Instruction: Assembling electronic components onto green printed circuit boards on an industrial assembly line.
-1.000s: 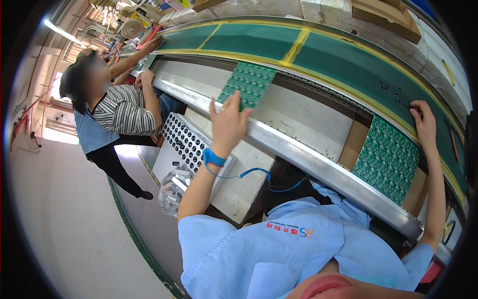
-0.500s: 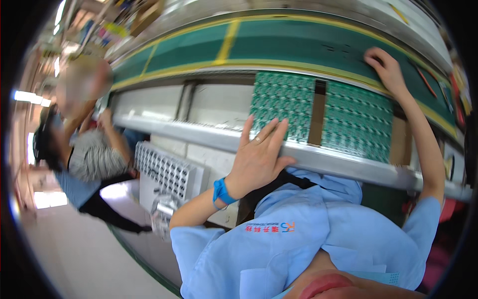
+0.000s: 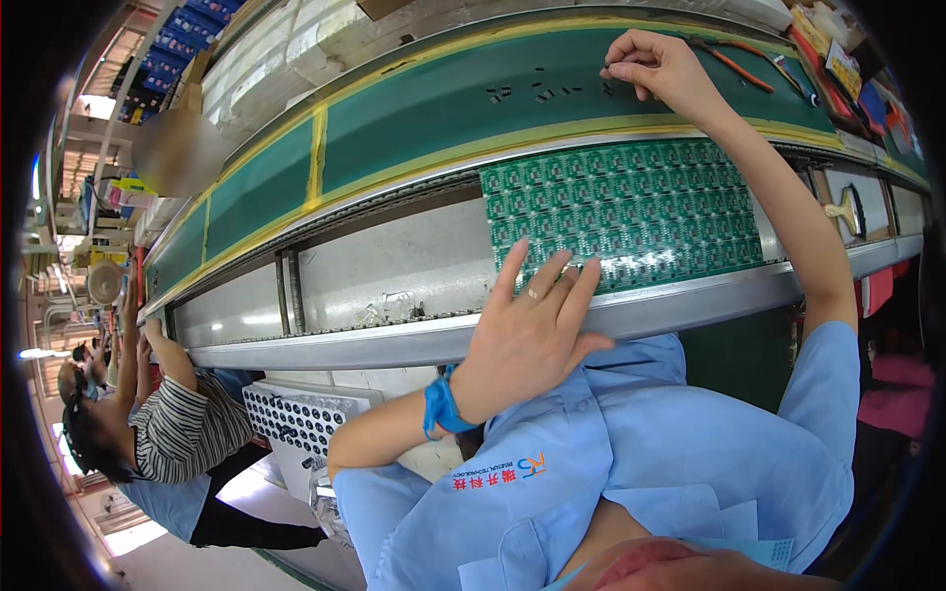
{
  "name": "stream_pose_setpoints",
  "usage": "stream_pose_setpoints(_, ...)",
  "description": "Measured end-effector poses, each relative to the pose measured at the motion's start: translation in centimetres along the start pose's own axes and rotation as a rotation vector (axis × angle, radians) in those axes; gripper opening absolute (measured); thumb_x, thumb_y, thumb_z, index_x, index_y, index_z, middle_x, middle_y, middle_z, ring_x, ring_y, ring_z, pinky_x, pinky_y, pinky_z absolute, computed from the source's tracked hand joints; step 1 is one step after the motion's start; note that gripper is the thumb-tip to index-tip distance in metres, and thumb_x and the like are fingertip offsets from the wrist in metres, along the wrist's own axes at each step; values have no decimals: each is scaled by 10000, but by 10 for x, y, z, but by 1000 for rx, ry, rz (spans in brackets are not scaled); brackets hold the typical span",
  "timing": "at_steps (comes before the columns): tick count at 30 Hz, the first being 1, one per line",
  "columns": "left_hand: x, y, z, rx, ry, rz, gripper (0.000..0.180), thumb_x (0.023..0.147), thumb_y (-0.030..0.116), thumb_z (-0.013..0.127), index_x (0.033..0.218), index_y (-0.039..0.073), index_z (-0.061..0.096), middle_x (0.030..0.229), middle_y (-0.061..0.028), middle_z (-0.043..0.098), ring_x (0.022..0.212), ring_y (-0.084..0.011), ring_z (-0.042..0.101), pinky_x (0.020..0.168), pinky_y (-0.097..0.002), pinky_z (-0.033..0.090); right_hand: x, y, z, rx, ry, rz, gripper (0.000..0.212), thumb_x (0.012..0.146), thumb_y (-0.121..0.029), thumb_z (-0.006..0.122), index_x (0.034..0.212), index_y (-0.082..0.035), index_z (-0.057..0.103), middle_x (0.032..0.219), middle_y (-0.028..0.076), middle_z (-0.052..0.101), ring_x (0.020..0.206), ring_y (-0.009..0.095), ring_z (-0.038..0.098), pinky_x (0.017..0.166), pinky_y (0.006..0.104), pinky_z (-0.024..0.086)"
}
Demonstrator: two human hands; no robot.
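Note:
Green circuit board panels (image 3: 631, 217) with rows of small repeated circuits lie across the rails in front of me, with no visible gap between them. My left hand (image 3: 532, 340) is open, its spread fingertips over the panels' near left edge. Beyond the panels, my right hand (image 3: 670, 77) hovers at the green work strip (image 3: 414, 123), thumb and forefinger pinched together. Whatever is between those fingertips is too small to make out. Several tiny black parts (image 3: 500, 96) are scattered on the strip to the left of this hand.
Orange-handled pliers (image 3: 739, 65) rest at the strip's far right. A metal rail (image 3: 394, 343) runs along the near side. A brush (image 3: 844, 212) lies right of my right forearm. At left, a co-worker in a striped top (image 3: 202, 433) stands beyond a white tray (image 3: 296, 419) of round dark pieces.
My view has shifted. The gap between the two panels no longer shows. My right hand has changed from loosely curled on the strip to a pinch near the black parts; my left stays at the panels.

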State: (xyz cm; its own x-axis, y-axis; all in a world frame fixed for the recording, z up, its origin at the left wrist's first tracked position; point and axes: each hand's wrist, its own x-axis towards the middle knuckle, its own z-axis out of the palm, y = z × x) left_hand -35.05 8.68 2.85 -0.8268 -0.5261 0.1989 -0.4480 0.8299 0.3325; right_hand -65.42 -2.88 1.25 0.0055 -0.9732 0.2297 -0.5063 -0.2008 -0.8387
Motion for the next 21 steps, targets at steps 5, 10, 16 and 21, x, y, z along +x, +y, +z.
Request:
stream_pose_setpoints(5,82,-90,-22,255,468,162,81,767,183,648,834,143,627,785,-17,655,738,-207,620,924,-441,416,-22,-37,16,88,-133,118,101,896,-131,603,926,-38,579,826,32,672,606,37,496,551,190,420)
stream_pose_setpoints(10,131,-174,-9,148,302,-37,224,879,192,597,1059,77,666,1033,-120,642,959,-258,601,838,-325,463,-42,-64,52,-192,-244,-72,115,785,-153,643,845,-57,632,742,83,647,674,227,612,629,347,468)
stream_pose_setpoints(16,129,-171,-6,-6,231,-114,207,857,186,605,1001,64,690,1090,-142,649,999,-330,600,852,-372,478,-54,-58,75,-368,-242,-255,58,738,-111,656,770,-75,624,850,68,595,805,276,590,675,397,454)
stream_pose_setpoints(21,125,-183,0,-56,318,-33,112,812,129,647,848,23,651,845,-153,596,867,-346,568,760,-410,457,-66,-64,80,-322,-276,-293,92,683,-53,679,719,-66,594,862,70,551,818,279,566,668,392,448)
